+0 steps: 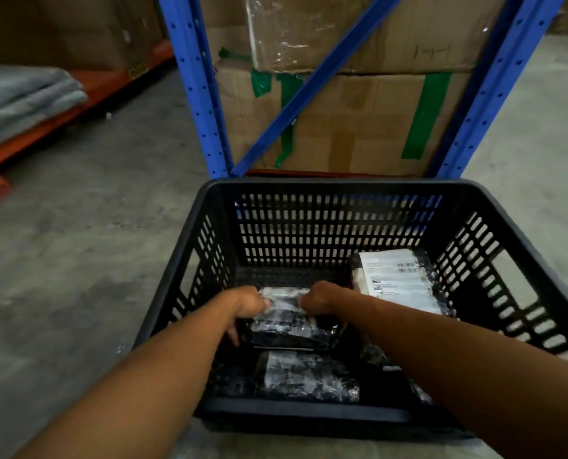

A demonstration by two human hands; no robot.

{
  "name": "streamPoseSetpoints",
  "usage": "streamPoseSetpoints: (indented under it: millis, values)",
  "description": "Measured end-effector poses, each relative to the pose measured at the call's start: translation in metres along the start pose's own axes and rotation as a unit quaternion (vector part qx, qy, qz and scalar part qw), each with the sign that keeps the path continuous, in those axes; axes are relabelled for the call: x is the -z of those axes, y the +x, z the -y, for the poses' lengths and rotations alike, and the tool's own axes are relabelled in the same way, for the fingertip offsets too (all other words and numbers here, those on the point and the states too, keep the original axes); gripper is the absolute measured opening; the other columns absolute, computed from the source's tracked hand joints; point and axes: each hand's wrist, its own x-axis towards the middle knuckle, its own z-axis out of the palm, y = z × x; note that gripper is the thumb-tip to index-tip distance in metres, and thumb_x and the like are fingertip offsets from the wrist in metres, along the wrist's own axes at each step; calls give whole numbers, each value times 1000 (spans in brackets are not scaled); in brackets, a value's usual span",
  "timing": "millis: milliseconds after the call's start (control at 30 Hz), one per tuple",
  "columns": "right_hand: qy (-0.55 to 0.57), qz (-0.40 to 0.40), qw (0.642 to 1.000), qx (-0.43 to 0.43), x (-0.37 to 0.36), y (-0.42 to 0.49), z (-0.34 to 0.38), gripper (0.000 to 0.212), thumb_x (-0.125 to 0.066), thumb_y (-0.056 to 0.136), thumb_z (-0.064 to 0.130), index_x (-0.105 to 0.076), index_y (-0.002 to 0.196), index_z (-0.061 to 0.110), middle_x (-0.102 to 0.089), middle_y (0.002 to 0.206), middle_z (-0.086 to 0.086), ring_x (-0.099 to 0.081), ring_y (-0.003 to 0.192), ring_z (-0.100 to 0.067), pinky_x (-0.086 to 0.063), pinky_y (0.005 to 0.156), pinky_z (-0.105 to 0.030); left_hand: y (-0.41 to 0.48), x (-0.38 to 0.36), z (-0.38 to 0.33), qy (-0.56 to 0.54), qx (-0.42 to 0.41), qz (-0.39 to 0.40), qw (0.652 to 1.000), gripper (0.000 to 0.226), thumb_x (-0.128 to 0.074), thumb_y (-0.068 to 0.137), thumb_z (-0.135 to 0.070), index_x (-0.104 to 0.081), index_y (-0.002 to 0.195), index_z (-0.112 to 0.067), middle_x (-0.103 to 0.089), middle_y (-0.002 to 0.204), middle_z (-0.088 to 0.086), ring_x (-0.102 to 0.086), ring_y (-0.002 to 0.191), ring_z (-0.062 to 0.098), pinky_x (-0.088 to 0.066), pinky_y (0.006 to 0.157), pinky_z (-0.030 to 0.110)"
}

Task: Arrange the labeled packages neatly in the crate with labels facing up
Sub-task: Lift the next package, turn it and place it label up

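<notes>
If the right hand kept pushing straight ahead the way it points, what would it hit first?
Probably the left hand: the right hand points left across the held package toward it. Depth is unclear.

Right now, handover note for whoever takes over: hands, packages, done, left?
Left hand and right hand: both grip the middle package inside the crate.
Far-right package: lying label up.
Near package: flat at the near wall, label side seems up.
Another package is partly hidden under the right arm.
Left: set the middle package flat, label up, and square the rows.
</notes>
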Motion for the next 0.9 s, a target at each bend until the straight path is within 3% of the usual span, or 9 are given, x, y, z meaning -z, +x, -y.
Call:
streamPoseSetpoints:
  millis: [67,133,233,333,433,567,667,767,900]
  values:
    - [22,11,999,-22,2,2,-3,29,-53,95,29,-64,89,3,-66,89,-15,-65,77,-28,-52,82,-40,2,0,-6,-11,-15,-7,1000,47,-47,101,-26,-43,141,-1,-42,145,19,-53,121,39,-55,83,41]
    - [104,-7,992,-67,9,1,-4,31,-61,91,33,-54,74,8,-58,73,-11,-58,60,-24,-55,58,-41,3,5,-13,-23,-32,-2,999,39,-47,100,-20,-49,134,0,-48,132,20,-58,112,41,-58,81,46]
    - [158,-17,984,-85,29,-6,-7,28,-62,91,35,-54,82,10,-56,75,-11,-56,63,-23,-51,48,-35,-5,21,-21,-64,-45,35,996,29,-50,99,-19,-54,125,-8,-53,121,17,-61,99,36,-60,65,49]
    - [197,23,978,-58,59,-25,-11,30,-57,92,40,-55,77,15,-55,62,-5,-53,52,-17,-49,46,-24,-25,43,-31,-133,-52,53,988,19,-56,94,-25,-62,105,-12,-66,92,11,-66,76,23,-61,63,38]
    - [272,21,961,-37,94,-48,-18,38,-56,87,55,-57,78,17,-56,71,-6,-54,61,-17,-51,57,-26,-53,73,-38,-205,-101,42,973,29,-57,91,-41,-64,105,-17,-66,91,10,-67,61,21,-56,46,24]
    - [494,67,865,56,131,-77,-38,60,-52,77,73,-70,81,15,-67,84,-12,-65,67,-25,-57,60,-33,-83,108,-34,-399,-182,69,896,53,-58,82,-52,-62,102,-3,-62,73,12,-56,45,15,-43,34,15]
    - [552,101,818,125,141,-90,-46,76,-51,69,82,-72,91,12,-72,74,-10,-64,58,-22,-55,50,-28,-96,117,-30,-462,-235,93,850,35,-64,78,-33,-61,96,-3,-58,66,10,-52,46,12,-42,36,16]
    - [522,106,831,159,146,-98,-47,79,-67,57,77,-73,99,10,-73,76,-10,-62,60,-21,-54,50,-26,-101,112,-30,-459,-248,76,850,21,-71,79,-23,-64,88,-5,-60,62,6,-53,45,8,-43,37,13]
    - [400,83,894,182,144,-95,-49,38,-84,64,37,-77,92,12,-70,79,1,-56,56,-7,-47,49,-18,-95,105,-31,-407,-225,14,885,29,-71,83,-41,-64,83,-13,-51,55,-2,-44,39,4,-34,31,12]
